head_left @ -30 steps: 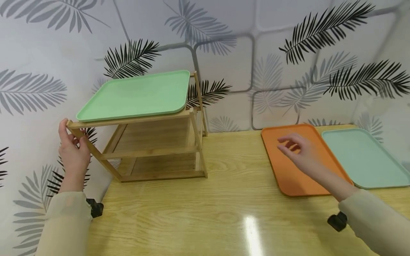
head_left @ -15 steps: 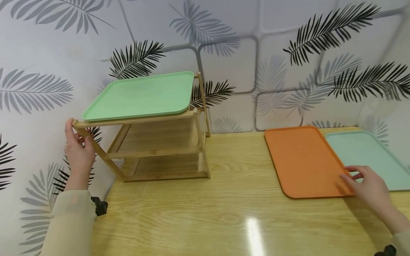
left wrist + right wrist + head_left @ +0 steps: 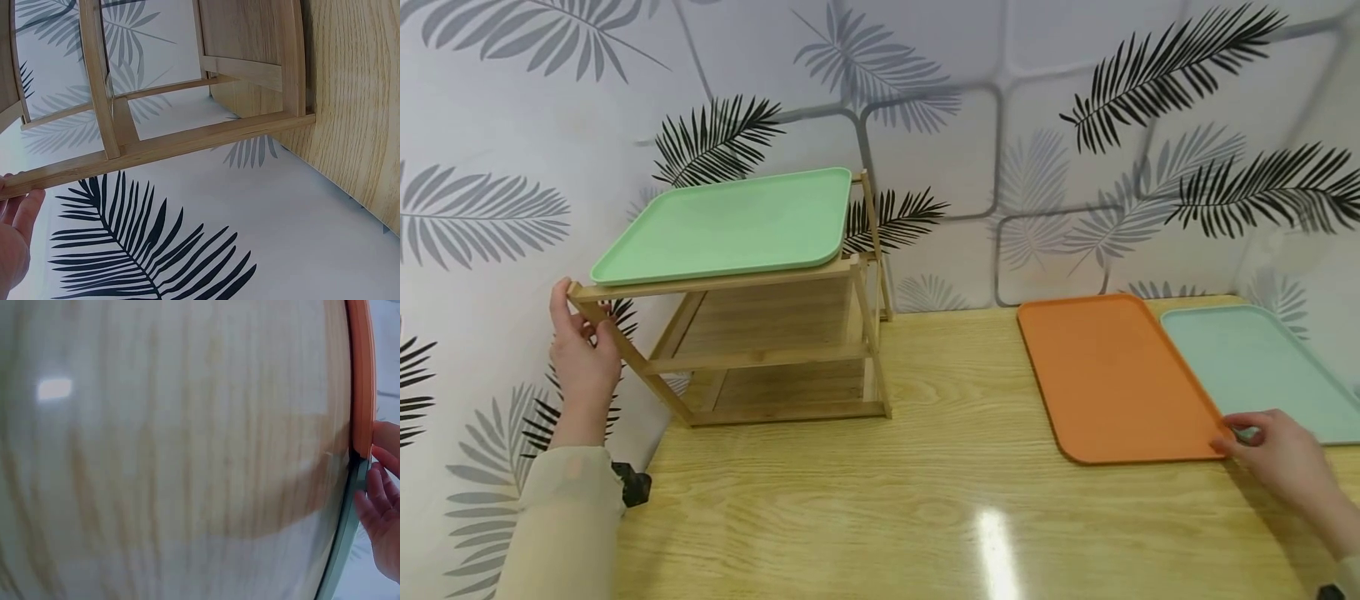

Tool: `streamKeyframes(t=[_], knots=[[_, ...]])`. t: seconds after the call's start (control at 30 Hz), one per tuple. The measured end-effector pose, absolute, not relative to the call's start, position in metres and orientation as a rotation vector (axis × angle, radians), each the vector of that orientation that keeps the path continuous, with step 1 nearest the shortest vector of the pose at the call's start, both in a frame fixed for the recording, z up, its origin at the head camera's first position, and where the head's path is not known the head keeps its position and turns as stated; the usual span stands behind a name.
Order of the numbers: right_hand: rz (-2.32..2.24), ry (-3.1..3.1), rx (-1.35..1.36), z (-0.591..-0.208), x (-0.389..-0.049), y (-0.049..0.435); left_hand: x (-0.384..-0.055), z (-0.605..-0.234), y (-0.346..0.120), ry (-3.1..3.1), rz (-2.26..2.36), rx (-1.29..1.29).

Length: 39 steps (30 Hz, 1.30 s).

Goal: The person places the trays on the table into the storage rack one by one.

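A three-tier wooden rack (image 3: 760,358) stands at the left, and a light green tray (image 3: 730,225) lies on its top tier. My left hand (image 3: 583,354) grips the rack's upper front left corner; in the left wrist view, fingers (image 3: 28,215) curl against the wooden bar. To the right, an orange tray (image 3: 1120,383) lies flat on the table. My right hand (image 3: 1285,458) is at its near right corner, thumb and fingers bent about the rim. In the right wrist view the fingertips (image 3: 369,503) come close to the pale green tray's edge; what lies under them is hidden.
A pale green tray (image 3: 1255,367) lies right beside the orange one. The wood-grain table (image 3: 925,500) spreads between rack and trays. A wall with leaf patterns (image 3: 940,133) closes off the back and left side.
My right hand has moved right and toward me, from above the orange tray to its near right corner. My left hand stays on the rack. The view has shifted slightly.
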State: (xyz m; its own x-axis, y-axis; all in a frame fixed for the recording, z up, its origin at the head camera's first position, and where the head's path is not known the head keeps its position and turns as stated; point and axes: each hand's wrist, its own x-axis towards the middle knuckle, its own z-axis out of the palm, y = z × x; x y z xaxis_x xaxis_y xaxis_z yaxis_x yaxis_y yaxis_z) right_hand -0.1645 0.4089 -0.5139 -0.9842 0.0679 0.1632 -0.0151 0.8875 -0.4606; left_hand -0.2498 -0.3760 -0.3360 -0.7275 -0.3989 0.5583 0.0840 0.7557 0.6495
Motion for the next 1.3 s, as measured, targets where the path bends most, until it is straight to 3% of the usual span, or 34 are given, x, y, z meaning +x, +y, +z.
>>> streamKeyframes(t=[0.6, 1.1, 1.3], knots=[[0.761, -2.932, -0.048, -0.512, -0.158, 0.392, -0.255, -0.339, -0.38, -2.243, -0.899, 0.218], [0.866, -2.885, 0.204, -0.511, -0.167, 0.381, -0.253, -0.341, -0.383, -2.235, -0.904, 0.23], [0.863, -2.993, 0.102, -0.506, -0.163, 0.381, -0.255, -0.339, -0.384, -2.249, -0.903, 0.244]])
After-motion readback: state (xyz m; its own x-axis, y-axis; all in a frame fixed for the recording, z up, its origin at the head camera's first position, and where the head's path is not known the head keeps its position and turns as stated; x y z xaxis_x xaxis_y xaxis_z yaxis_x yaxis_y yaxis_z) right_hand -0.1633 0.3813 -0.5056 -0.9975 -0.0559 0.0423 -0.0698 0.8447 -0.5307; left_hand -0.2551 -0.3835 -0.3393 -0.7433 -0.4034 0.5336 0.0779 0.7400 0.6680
